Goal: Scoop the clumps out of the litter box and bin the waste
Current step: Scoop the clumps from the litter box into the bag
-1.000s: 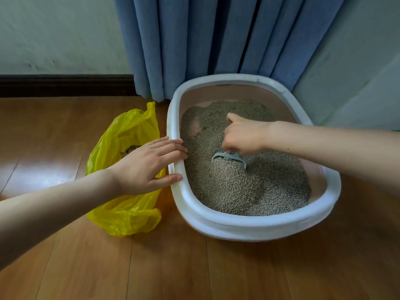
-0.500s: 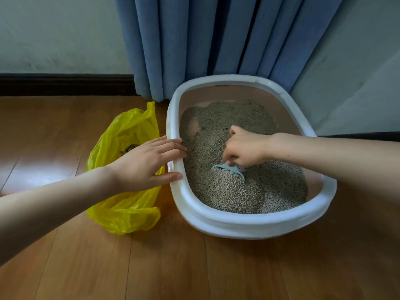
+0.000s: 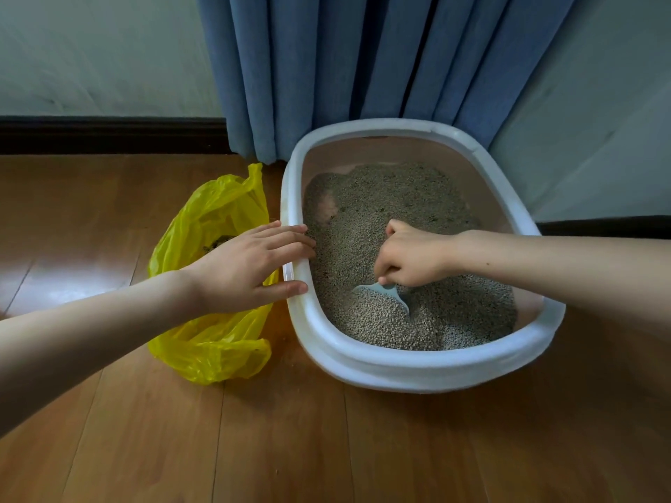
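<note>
Scoop [image 3: 384, 295] slid nearer | L hand [image 3: 250, 265] on box rim [image 3: 417, 361] | bag [image 3: 214, 343] beside

Scoop [image 3: 385, 295] handle — inside fist

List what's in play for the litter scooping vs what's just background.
In play: litter box, litter, scoop gripped in the right hand, left hand resting on the box rim, yellow waste bag.

Background: blue curtain, wood floor, wall, dark skirting.
</note>
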Available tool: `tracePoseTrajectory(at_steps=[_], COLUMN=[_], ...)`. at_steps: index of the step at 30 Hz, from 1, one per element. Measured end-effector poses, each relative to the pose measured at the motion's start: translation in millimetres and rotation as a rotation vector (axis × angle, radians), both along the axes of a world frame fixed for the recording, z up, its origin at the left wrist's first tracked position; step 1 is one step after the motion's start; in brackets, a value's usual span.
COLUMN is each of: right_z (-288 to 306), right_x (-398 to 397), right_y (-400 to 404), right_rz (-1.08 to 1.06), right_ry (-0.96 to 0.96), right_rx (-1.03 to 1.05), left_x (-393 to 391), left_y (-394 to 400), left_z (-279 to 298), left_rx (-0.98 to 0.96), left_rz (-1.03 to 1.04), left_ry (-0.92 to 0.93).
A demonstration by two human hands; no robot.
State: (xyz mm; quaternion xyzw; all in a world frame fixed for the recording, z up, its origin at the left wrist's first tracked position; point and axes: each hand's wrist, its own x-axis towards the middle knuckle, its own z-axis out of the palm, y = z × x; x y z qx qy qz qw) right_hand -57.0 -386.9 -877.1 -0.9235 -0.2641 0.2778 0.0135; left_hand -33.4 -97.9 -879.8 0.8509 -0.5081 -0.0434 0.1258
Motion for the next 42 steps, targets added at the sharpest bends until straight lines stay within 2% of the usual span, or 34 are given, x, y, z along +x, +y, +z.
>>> tracePoseTrajectory(at_steps=[7,18,23,28,32,36,39,42], right_z=[5,10,21,26,27,26,29,27], right_x=[0,2,3,7,5,4,1,-1], right_y=[-5,-30,-37,-44,-48,-54,-55,-55], right_rz=[-0.108,-0.245,-0.394,-0.484,-0.470,-0.521,-0.493,-0.518], right_ry=[0.162,0.145,0.195,0.101,0.166,0.098,0.176,0.150], right_rx=[0.059,0.147,0.249,0.274,0.266,0.240,0.254,0.252], left_x=[0,0,0,-1,-2,-2,-3,-3], left_y=[0,1,1,0,1,0,0,1], left_z=[0,1,1,3,4,5,5,5], left_rx=[0.010,0.023,0.029,0.044,0.050,0.055,0.062,0.057], left_rz=[0.006,0.002,0.001,0.002,0.004,0.008,0.006,0.005], left_ry=[0.004,-0.001,0.000,-0.004,-0.009,0.000,-0.005,-0.007])
